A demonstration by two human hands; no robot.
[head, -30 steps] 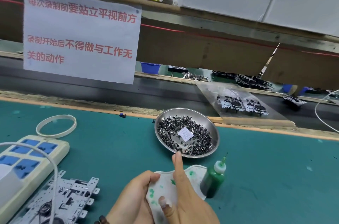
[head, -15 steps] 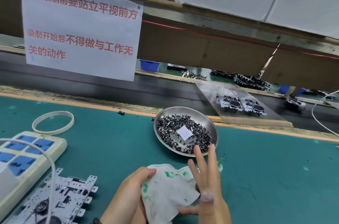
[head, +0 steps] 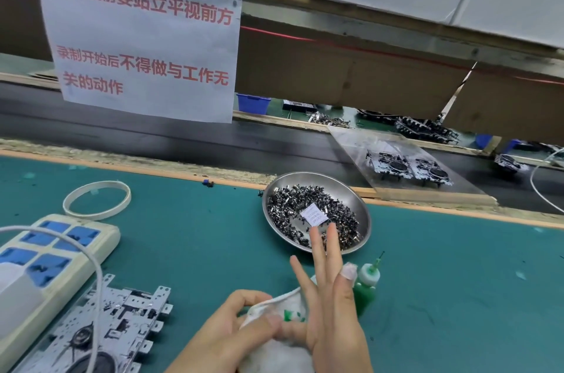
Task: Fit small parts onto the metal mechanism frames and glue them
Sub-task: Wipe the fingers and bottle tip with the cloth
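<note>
1. My left hand (head: 222,333) grips a white cloth (head: 283,342) stained with green glue, low in the middle of the view.
2. My right hand (head: 332,308) lies against the cloth with its fingers (head: 317,253) straight and spread, pointing up toward the bowl.
3. My right forefinger carries a pale cover on its tip.
4. A green glue bottle (head: 364,287) stands upright just beside my right hand on the green mat (head: 457,281).
5. A steel bowl (head: 363,214) holds small dark parts (head: 290,204) and a paper slip (head: 314,214).
6. A metal mechanism frame (head: 113,330) lies at lower left, next to a power strip (head: 55,253).
7. A white ring (head: 97,200) lies farther back.
</note>
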